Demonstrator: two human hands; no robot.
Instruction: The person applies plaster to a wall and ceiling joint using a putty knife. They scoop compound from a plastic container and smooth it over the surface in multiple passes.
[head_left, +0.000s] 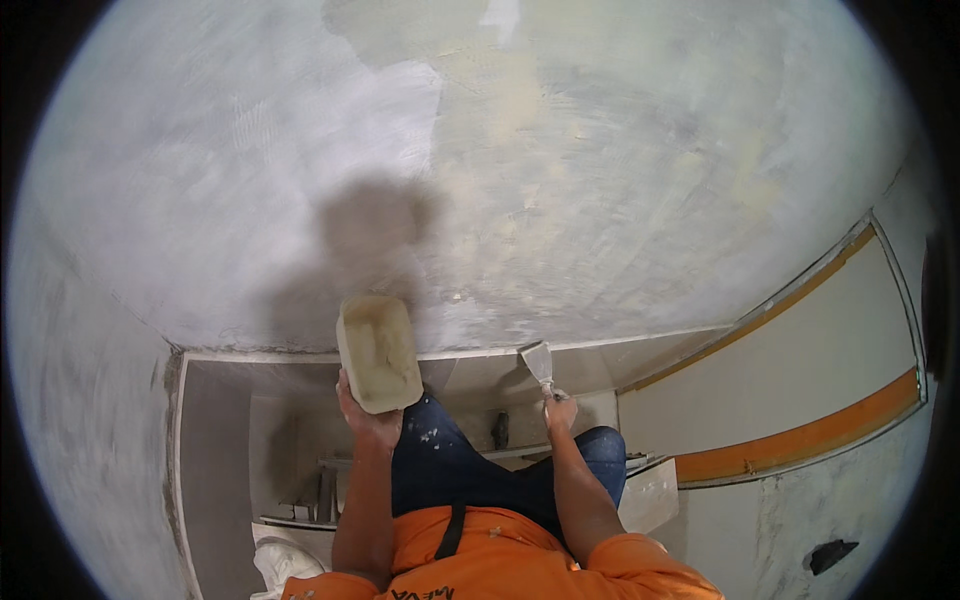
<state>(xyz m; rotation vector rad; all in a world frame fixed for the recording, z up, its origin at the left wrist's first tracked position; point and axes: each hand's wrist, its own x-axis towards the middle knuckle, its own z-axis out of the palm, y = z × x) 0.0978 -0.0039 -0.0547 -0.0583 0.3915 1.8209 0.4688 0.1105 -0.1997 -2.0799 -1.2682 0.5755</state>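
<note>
My left hand grips the near end of a cream-coloured rectangular tub, tilted so that its inside shows; pale plaster residue coats its walls. In my right hand is the handle of a putty knife. The knife's wide blade, smeared with whitish filler, points up and away, close to the bottom edge of the wall. I cannot tell whether the blade touches it. Grey and white filler covers that wall in patches, with yellowish areas showing through.
A door-like panel with orange-brown borders stands at the right. A white strip runs along the wall's lower edge. Below my legs are a platform and a white bag-like bundle at lower left. A dark hole marks the right wall.
</note>
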